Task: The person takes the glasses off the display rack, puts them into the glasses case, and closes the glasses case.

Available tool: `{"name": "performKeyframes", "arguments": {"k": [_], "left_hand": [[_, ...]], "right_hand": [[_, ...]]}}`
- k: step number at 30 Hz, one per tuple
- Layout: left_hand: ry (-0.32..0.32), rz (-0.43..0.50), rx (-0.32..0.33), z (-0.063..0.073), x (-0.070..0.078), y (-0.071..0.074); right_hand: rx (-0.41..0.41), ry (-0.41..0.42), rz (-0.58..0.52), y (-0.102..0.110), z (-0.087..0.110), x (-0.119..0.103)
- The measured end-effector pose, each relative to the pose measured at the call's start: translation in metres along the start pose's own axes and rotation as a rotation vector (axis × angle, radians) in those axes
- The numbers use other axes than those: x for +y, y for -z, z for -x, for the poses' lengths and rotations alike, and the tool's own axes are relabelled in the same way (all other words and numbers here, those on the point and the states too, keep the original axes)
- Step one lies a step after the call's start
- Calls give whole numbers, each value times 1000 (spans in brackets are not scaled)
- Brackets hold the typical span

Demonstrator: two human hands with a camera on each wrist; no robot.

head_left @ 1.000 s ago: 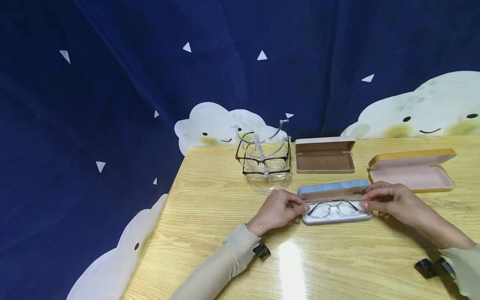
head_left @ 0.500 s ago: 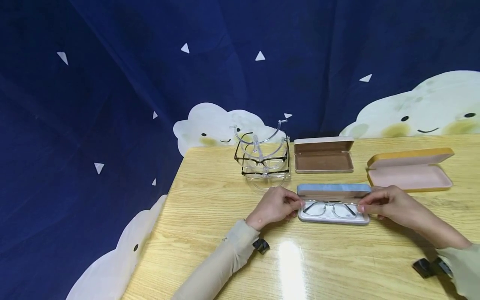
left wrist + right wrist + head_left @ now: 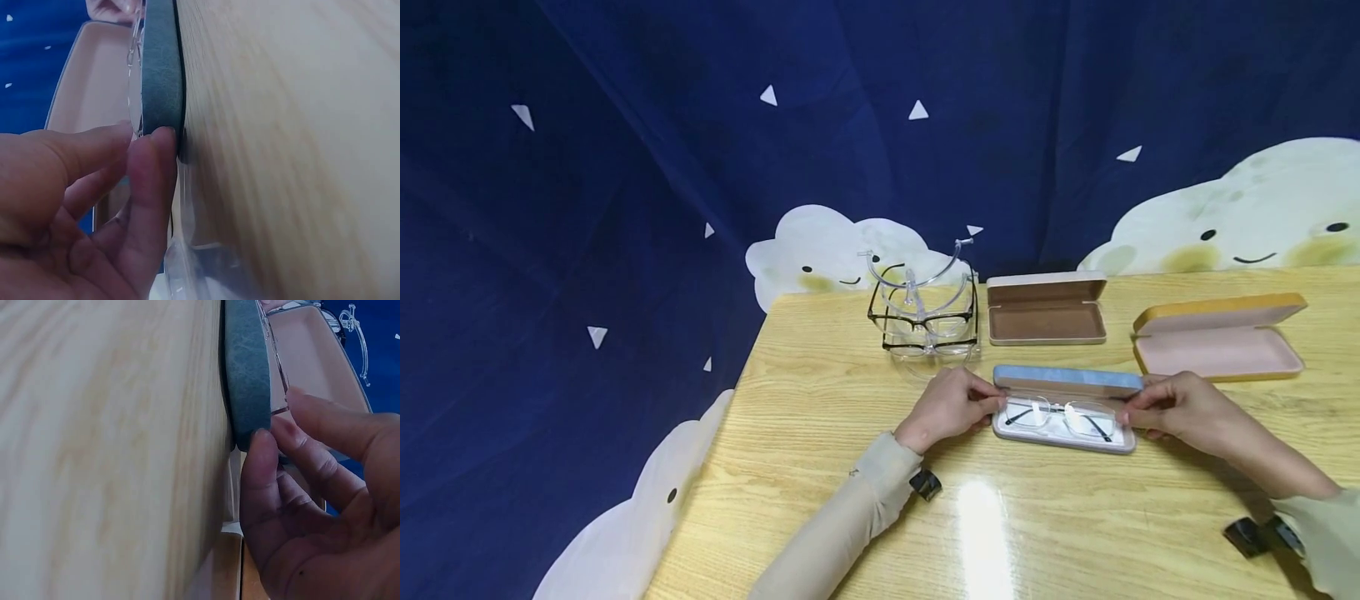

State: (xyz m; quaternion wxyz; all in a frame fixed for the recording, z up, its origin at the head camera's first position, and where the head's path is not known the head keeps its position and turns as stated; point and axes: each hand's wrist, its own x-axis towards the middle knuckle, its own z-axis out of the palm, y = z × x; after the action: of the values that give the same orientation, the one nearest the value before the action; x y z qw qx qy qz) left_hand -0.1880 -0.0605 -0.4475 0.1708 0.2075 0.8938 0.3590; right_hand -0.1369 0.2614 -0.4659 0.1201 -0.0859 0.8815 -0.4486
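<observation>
A pair of thin-rimmed eyeglasses (image 3: 1066, 417) lies in the pale tray of the blue eyeglass case (image 3: 1067, 377), which stands with its lid up. Their dark temples are folded and cross under the lenses. My left hand (image 3: 951, 407) pinches the left end of the frame. In the left wrist view, the fingers of my left hand (image 3: 94, 187) also touch the end of the case (image 3: 162, 69). At the other end my right hand (image 3: 1183, 412) pinches the frame's right corner. The right wrist view has a fingertip of my right hand (image 3: 319, 481) against the case's end (image 3: 247, 375).
Behind the left hand a clear display stand (image 3: 913, 287) bears dark-framed eyeglasses (image 3: 925, 323). A white case with brown lining (image 3: 1047, 321) and a yellow case with pink lining (image 3: 1221, 350) stand behind, both with lids raised. The wooden table (image 3: 820, 400) meets a blue curtain (image 3: 850, 125).
The eyeglasses have turned between my hands and now lie with the temple tips toward the front. The blue case has shifted slightly left, and both hands have moved with it.
</observation>
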Motion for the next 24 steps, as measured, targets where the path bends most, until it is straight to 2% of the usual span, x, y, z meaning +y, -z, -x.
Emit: {"name": "performKeyframes", "arguments": {"k": [3, 10, 12, 16, 18, 20, 24], "left_hand": [[5, 9, 3, 0, 0, 1], [4, 29, 26, 2, -2, 8], [-1, 32, 34, 2, -2, 12], [35, 148, 41, 1, -1, 15], [65, 211, 38, -1, 0, 14], [89, 245, 35, -1, 1, 12], [90, 229, 29, -2, 1, 9]], "right_hand": [[-9, -10, 3, 2, -1, 0], [-86, -44, -139, 9, 0, 1], [-81, -48, -169, 11, 0, 1], [-76, -70, -269, 15, 0, 2], [-90, -112, -299, 17, -1, 0], [-108, -156, -299, 18, 0, -3], [-123, -210, -250, 19, 3, -10]]}}
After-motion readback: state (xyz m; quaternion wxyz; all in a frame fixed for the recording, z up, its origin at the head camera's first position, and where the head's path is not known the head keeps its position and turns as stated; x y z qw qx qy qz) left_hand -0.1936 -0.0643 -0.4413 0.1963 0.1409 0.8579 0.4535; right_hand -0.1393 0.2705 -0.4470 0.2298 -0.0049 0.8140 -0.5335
